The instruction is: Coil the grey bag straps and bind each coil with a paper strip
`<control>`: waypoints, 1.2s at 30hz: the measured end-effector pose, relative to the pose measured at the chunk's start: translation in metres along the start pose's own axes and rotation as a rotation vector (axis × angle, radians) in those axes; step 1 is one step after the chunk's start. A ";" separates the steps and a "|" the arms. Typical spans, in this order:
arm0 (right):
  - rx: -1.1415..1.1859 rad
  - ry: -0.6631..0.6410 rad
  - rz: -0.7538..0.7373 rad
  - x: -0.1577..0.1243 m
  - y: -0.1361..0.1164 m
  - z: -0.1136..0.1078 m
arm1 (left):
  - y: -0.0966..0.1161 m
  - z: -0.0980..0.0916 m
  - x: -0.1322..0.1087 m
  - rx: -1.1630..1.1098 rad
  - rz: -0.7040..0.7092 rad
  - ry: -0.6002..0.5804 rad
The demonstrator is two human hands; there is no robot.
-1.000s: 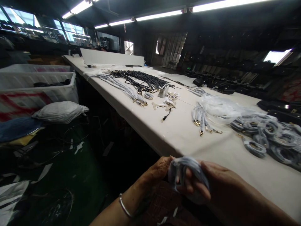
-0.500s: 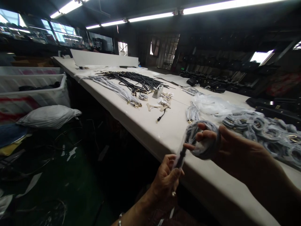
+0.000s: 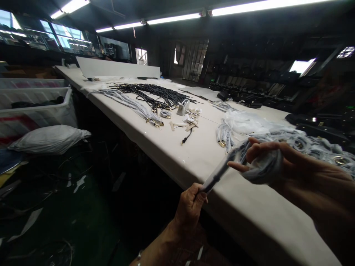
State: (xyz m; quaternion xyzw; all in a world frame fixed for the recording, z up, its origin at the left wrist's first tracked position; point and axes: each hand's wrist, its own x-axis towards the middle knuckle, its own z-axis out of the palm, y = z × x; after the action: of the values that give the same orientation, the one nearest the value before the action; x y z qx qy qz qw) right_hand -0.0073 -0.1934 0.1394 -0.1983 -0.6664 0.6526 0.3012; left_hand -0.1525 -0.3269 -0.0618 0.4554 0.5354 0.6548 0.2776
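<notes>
On the tabletop (image 3: 199, 151), nearer us than the grey tape dispenser (image 3: 183, 108), we pinch the end of a film-wrapped strap (image 3: 217, 175) in our left hand (image 3: 191, 207), its coil around our right hand's (image 3: 296, 166) fingers. Behind the dispenser we see heaped black straps (image 3: 158, 92); right of it, crumpled film (image 3: 244, 122) and wrapped coils (image 3: 318, 144).

Left hand (image 3: 190, 205) and right hand (image 3: 294, 162) bare, visible forearms bare too. Silver-coloured bracelet (image 3: 139, 255) on the left wrist, near bottom edge. Clothing (image 3: 191, 245) reads dark reddish-brown, mostly shadowed.
</notes>
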 end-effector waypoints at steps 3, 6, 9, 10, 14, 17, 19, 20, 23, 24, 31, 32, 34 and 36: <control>0.140 0.140 0.063 -0.001 0.007 0.007 | 0.004 0.015 -0.005 -0.001 -0.034 -0.064; 0.009 0.214 -0.169 -0.006 0.030 0.018 | 0.015 0.025 -0.010 -0.111 -0.119 -0.202; -0.476 0.040 -0.336 -0.014 0.061 0.023 | 0.030 0.023 -0.008 -0.340 -0.302 -0.310; -0.655 -0.064 -0.378 -0.016 0.070 0.023 | 0.034 0.020 -0.005 -0.401 -0.350 -0.335; -1.124 -0.350 -0.507 -0.017 0.094 0.016 | 0.039 0.008 0.013 -0.385 -0.361 -0.381; -1.237 -0.394 -0.463 -0.014 0.105 0.007 | 0.025 0.007 0.023 -0.317 -0.366 -0.279; -1.260 -0.423 -0.393 -0.013 0.113 -0.002 | 0.011 0.012 0.028 -0.309 -0.414 -0.225; -1.268 -0.434 -0.352 -0.013 0.116 -0.008 | 0.005 0.015 0.030 -0.316 -0.428 -0.225; -1.265 -0.446 -0.232 -0.014 0.126 -0.028 | -0.007 0.025 0.039 -0.334 -0.398 -0.307; -1.258 -0.449 -0.187 -0.014 0.127 -0.034 | -0.007 0.029 0.042 -0.317 -0.377 -0.336; -1.231 -0.417 -0.055 -0.022 0.128 -0.076 | -0.005 0.059 0.071 0.269 0.040 -0.376; -1.240 -0.414 -0.062 -0.023 0.131 -0.082 | -0.009 0.063 0.074 0.403 0.134 -0.403; -1.264 -0.390 -0.110 -0.026 0.140 -0.092 | -0.020 0.071 0.079 0.652 0.316 -0.425; -1.285 -0.355 -0.198 -0.027 0.149 -0.098 | -0.030 0.077 0.081 0.797 0.471 -0.408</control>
State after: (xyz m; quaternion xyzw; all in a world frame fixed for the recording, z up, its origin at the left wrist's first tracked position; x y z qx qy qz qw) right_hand 0.0585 -0.1273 -0.0152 -0.1658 -0.9767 0.1184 0.0676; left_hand -0.1223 -0.2148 -0.0653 0.7531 0.5615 0.3420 0.0256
